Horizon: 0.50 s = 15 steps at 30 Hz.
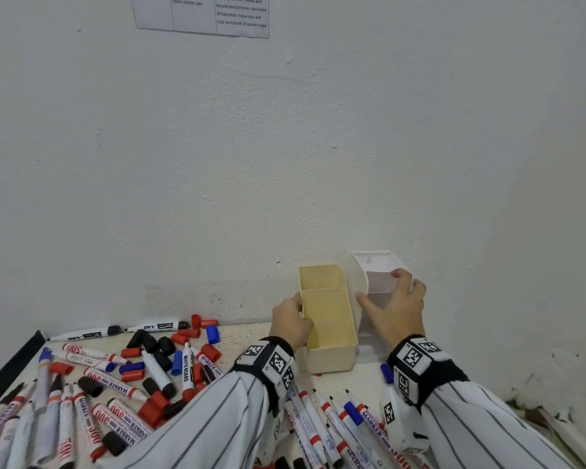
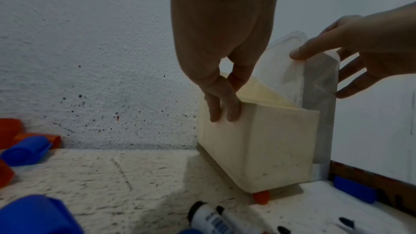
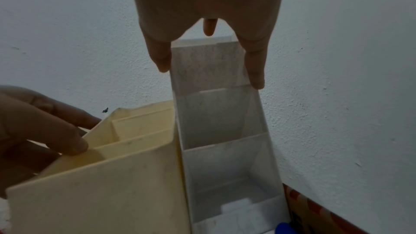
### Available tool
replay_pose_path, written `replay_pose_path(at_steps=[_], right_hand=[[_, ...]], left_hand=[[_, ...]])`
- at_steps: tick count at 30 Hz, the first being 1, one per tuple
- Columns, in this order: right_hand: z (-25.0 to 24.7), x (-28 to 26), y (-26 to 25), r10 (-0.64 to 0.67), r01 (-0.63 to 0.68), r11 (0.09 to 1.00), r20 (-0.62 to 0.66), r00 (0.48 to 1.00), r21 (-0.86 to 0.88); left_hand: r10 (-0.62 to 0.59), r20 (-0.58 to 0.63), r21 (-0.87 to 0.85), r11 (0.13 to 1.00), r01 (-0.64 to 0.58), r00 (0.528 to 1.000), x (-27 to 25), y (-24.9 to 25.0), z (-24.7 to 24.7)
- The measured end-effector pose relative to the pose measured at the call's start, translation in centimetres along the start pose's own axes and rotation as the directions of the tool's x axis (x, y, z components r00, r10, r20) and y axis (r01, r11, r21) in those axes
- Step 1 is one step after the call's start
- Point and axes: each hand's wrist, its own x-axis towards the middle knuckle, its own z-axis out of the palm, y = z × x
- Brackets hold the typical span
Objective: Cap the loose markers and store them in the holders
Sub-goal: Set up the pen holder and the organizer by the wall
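Observation:
A cream holder (image 1: 329,319) with dividers stands by the wall, with nothing visible inside. My left hand (image 1: 300,314) grips its left wall, fingers (image 2: 224,111) outside and thumb inside. Touching its right side stands a translucent white holder (image 1: 376,275), its compartments bare in the right wrist view. My right hand (image 1: 386,292) spans that holder's top, thumb on the left wall and fingers (image 3: 255,74) on the right wall. Several loose markers and caps (image 1: 122,377) lie scattered to the left, and more markers (image 1: 335,421) lie between my forearms.
The wall (image 1: 285,164) rises directly behind both holders, and a side wall closes in on the right. A red cap (image 2: 261,197) lies at the cream holder's near bottom corner. A blue cap (image 2: 354,191) sits by the right edge. A black table edge (image 1: 11,367) runs along the left.

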Motion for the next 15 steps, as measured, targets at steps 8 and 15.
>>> replay_pose_path(at_steps=[8,15], right_hand=[[0.1,-0.1,-0.2,-0.036,0.036,0.999,0.003,0.999,0.02],[-0.3,-0.2,-0.5,-0.062,0.062,0.998,-0.011,0.998,0.012]], left_hand=[[-0.095,-0.101,0.242,0.963,0.118,0.99,0.8,-1.0,-2.5],[-0.078,-0.125,0.226,0.968,0.105,0.989,0.6,0.1,-3.7]])
